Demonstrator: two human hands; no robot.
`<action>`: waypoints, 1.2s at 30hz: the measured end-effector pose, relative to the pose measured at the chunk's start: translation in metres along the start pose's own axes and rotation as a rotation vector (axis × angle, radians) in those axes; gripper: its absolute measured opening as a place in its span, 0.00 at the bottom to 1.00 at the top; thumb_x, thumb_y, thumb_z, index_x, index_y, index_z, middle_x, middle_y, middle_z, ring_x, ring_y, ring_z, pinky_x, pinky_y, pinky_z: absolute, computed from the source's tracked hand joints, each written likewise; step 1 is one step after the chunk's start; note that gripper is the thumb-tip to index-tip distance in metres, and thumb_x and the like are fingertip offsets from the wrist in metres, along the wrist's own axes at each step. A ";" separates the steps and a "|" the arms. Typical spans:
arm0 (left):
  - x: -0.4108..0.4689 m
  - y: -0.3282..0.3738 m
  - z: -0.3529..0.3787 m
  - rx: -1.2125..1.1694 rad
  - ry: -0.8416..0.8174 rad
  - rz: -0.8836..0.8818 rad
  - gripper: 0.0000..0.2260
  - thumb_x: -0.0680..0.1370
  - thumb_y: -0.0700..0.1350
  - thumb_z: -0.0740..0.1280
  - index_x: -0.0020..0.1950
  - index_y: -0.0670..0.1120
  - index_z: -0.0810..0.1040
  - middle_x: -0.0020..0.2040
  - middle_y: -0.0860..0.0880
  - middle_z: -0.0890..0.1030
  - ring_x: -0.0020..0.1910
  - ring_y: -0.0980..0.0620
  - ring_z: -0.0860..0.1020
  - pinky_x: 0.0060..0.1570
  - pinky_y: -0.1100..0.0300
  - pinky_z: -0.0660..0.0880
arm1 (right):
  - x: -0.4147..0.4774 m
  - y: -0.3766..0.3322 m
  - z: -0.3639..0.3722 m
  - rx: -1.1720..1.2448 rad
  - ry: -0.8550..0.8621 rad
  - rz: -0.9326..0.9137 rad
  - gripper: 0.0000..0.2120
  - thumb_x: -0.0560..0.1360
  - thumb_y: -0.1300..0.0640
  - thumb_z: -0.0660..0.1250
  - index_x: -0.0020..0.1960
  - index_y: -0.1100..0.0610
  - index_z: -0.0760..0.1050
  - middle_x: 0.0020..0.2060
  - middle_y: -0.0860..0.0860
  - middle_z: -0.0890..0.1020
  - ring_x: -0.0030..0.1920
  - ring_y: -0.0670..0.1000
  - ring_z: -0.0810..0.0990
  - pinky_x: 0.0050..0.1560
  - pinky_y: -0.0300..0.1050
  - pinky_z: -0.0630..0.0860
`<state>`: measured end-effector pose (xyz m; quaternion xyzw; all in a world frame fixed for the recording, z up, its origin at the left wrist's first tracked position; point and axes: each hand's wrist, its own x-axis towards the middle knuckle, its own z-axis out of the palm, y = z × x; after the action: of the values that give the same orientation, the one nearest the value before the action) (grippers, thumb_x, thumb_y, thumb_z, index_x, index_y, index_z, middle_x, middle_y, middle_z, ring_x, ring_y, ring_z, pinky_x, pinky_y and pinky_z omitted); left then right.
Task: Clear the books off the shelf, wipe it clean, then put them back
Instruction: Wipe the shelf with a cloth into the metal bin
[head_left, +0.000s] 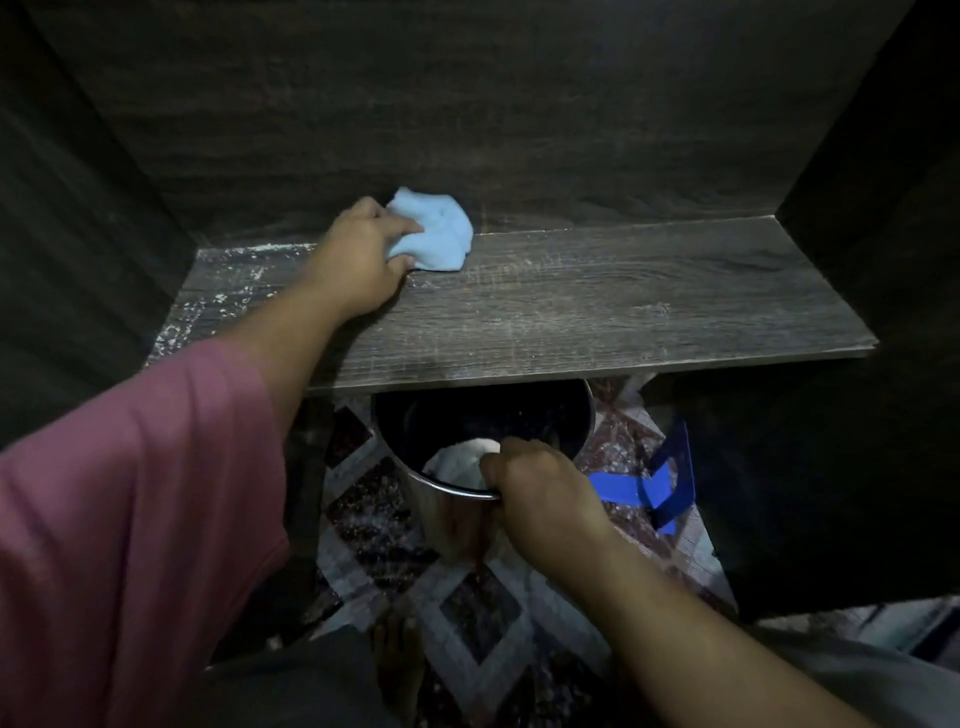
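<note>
— Far side?
— Light blue cloth on a dark grey-brown wood-grain shelf, white specks at its left.
— Near?
— Mauve sleeve left, silvery pot, floor in dark-red and pale diamonds, blue tape right.

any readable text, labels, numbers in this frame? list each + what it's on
None. No print, label, brand or number shows on the shelf, the blue cloth, the metal pot or the blue plastic piece on the floor.

One left hand, one right hand, one blue cloth, one shelf — one metal pot.
</note>
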<state>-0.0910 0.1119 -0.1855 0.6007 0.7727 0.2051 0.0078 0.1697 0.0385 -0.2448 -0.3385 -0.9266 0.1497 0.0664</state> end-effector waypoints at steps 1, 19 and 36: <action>0.000 -0.001 0.002 -0.007 -0.020 -0.016 0.18 0.77 0.44 0.69 0.67 0.48 0.76 0.60 0.41 0.72 0.61 0.42 0.73 0.62 0.57 0.67 | 0.001 0.001 0.001 0.014 0.019 0.002 0.08 0.58 0.68 0.70 0.35 0.58 0.77 0.32 0.54 0.77 0.33 0.59 0.79 0.31 0.43 0.74; -0.089 0.054 0.004 -0.213 -0.118 -0.133 0.14 0.77 0.47 0.69 0.63 0.55 0.80 0.50 0.52 0.75 0.54 0.50 0.75 0.56 0.60 0.69 | -0.010 -0.009 0.002 -0.002 0.081 -0.006 0.07 0.54 0.64 0.64 0.30 0.56 0.72 0.26 0.51 0.73 0.26 0.56 0.75 0.25 0.39 0.64; -0.053 0.036 -0.022 -0.317 0.202 -0.096 0.12 0.75 0.41 0.71 0.58 0.45 0.82 0.52 0.48 0.83 0.52 0.49 0.80 0.50 0.66 0.69 | -0.009 -0.001 -0.004 -0.021 -0.037 0.006 0.11 0.74 0.67 0.59 0.54 0.59 0.75 0.52 0.55 0.76 0.55 0.58 0.74 0.45 0.43 0.61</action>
<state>-0.0483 0.0625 -0.1657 0.5305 0.7554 0.3830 0.0344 0.1768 0.0330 -0.2413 -0.3391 -0.9282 0.1464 0.0451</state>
